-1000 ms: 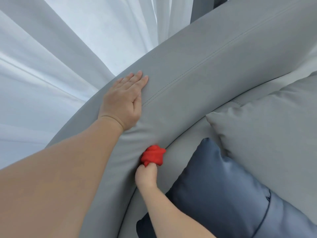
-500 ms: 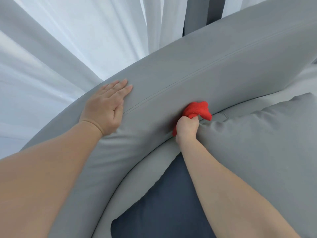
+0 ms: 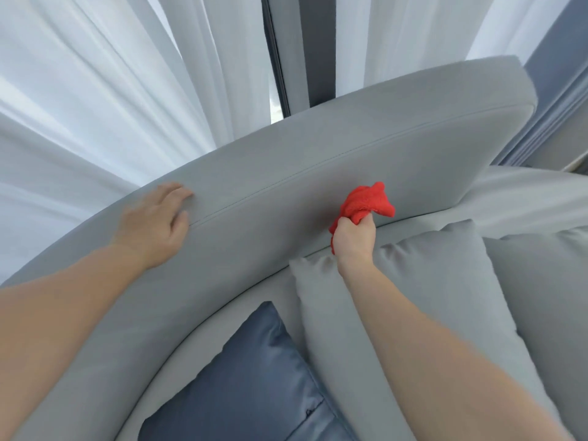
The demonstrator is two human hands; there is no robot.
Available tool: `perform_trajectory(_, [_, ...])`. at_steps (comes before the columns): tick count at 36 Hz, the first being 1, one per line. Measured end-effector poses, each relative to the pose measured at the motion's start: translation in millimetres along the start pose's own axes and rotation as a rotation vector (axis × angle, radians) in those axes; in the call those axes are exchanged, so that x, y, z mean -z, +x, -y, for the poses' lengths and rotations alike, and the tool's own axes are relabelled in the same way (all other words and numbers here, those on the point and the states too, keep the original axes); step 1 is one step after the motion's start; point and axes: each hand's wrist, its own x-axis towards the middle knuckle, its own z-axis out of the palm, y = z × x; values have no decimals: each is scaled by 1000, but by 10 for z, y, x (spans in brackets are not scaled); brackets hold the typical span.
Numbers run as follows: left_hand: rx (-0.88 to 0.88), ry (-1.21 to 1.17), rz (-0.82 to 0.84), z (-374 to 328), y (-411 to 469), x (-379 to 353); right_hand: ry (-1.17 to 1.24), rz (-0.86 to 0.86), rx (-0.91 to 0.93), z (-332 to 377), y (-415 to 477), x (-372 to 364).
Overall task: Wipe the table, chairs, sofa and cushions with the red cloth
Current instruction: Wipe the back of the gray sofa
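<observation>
My right hand [image 3: 353, 238] grips the bunched red cloth [image 3: 366, 202] and holds it against the front face of the grey sofa backrest [image 3: 318, 148], low down near the seat. My left hand [image 3: 156, 218] rests flat on the top of the backrest, further left, with fingers relaxed. A grey cushion [image 3: 429, 297] leans against the backrest just under my right wrist. A blue cushion [image 3: 254, 377] lies in front of it, lower down. A second grey cushion [image 3: 547, 297] sits at the right edge.
White curtains [image 3: 95, 90] hang right behind the backrest, with a dark window frame [image 3: 296, 52] between them. The backrest ends at the upper right, where a grey wall [image 3: 560, 74] stands. The grey seat [image 3: 525, 195] shows past the cushions.
My right hand has swept the red cloth rightward along the backrest's lower front, from beside the blue cushion to above the grey cushion. My left hand stays on top of the backrest.
</observation>
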Motion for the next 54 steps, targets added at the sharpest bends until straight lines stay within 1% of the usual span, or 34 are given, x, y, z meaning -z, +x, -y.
perform_trajectory(1, [-38, 3, 16, -160, 80, 4, -6, 1, 11, 69, 34, 39])
perform_trajectory(3, [-167, 5, 41, -500, 280, -7, -12, 3, 47, 206, 111, 115])
perform_trajectory(5, [-279, 6, 32, -807, 525, -31, -25, -9, 97, 345, 227, 208])
perform_trajectory(8, [-349, -31, -9, -1134, 941, -55, -50, -45, 153, 570, 466, 384])
perform_trajectory(11, [-374, -61, 13, -1286, 1298, -96, -82, -139, 230, 766, 740, 620])
perform_trajectory(13, [-336, -71, 35, -1311, 1401, -160, -87, -205, 288, 879, 932, 787])
perform_trajectory(16, [-315, -84, -15, -1271, 1427, -264, -118, -280, 338, 995, 1195, 941])
perform_trajectory(22, [-314, -108, -52, -1255, 1429, -367, -185, -318, 338, 1192, 1448, 942])
perform_trajectory(27, [-326, -127, -65, -1242, 1462, -383, -48, -368, 232, 1123, 1441, 621])
perform_trajectory(30, [-342, -133, -92, -1222, 1484, -400, 11, -353, 238, 968, 1266, 359])
perform_trajectory(34, [-347, -178, -117, -1237, 1484, -410, -20, -316, 331, 665, 822, -103])
perform_trajectory(37, [-349, -196, -107, -1228, 1471, -409, -71, -210, 379, 365, 339, -417])
perform_trajectory(39, [-348, -206, -96, -1228, 1460, -403, -120, -97, 386, 145, -14, -611])
perform_trajectory(42, [-344, -228, -81, -1241, 1456, -375, -162, 53, 320, -178, -450, -852])
perform_trajectory(45, [-346, -231, -82, -1238, 1449, -360, -156, 117, 214, -358, -623, -945])
perform_trajectory(50, [-350, -230, -94, -1240, 1467, -363, -98, 68, 202, -335, -502, -915])
perform_trajectory(54, [-341, -228, -102, -1271, 1454, -369, -21, -96, 182, -214, -135, -796])
